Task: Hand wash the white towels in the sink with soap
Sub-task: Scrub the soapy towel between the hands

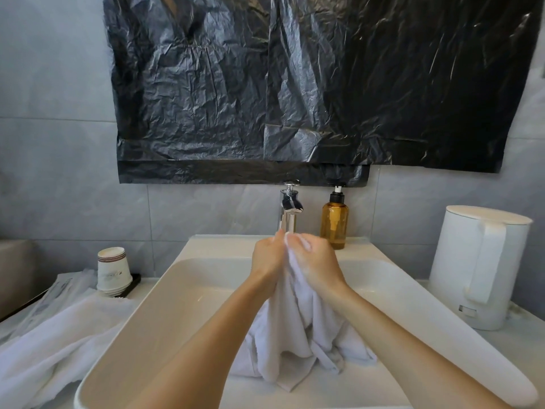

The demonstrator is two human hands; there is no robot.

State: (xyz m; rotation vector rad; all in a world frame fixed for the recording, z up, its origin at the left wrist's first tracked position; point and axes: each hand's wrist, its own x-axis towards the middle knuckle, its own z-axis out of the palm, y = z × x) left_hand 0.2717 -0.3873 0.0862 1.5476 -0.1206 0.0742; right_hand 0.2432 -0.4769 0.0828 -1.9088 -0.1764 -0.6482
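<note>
Grey tiled walls and crumpled black plastic sheeting [295, 84] frame a rectangular white sink [165, 293] set on a pale desk [507, 343]. Above the basin, the left hand [267, 256] and right hand [314, 261] press together, fingers clenched on the bunched top of a wet white towel [292, 335] whose soft folds trail to the sink floor. A second towel [56, 343] drapes the sink's left edge. Chrome faucet [289, 206], amber soap bottle [334, 224], stacked paper cups [113, 271] and smooth white kettle [480, 267] stand around.
</note>
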